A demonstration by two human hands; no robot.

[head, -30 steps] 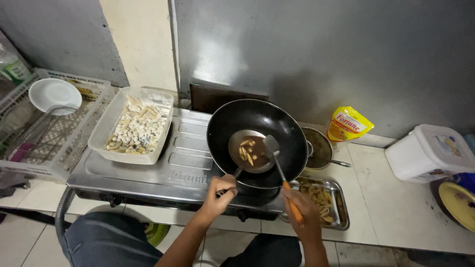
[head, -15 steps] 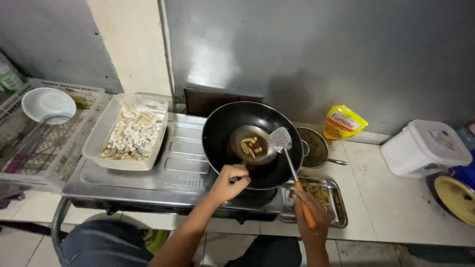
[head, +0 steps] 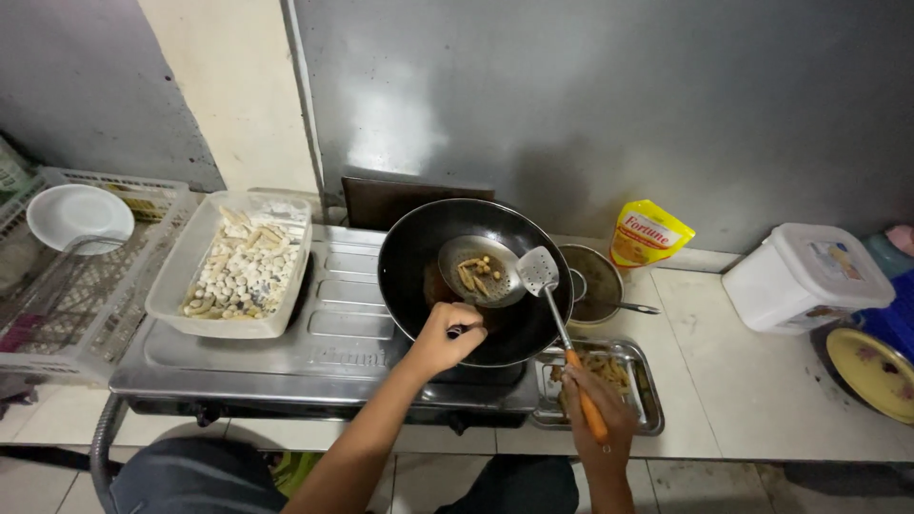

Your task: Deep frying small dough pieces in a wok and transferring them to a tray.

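Note:
A black wok (head: 419, 252) sits on the steel stove (head: 333, 333). My left hand (head: 446, 335) grips the dark handle of a round metal skimmer (head: 479, 269), raised over the wok with several fried pieces in it. My right hand (head: 597, 409) holds the orange handle of a slotted metal spatula (head: 539, 270), whose blade rests against the skimmer's right rim.
A clear tray of floured pieces (head: 238, 266) lies on the stove's left side. A steel tray with fried pieces (head: 638, 366) sits below the wok, beside a small strainer pot (head: 592, 281), a yellow pouch (head: 647, 236), a white lidded tub (head: 804, 276) and a white crate with a bowl (head: 81, 214).
The skimmer has risen out of the oil with fried pieces in it. The spatula blade moved up and right to the skimmer's rim.

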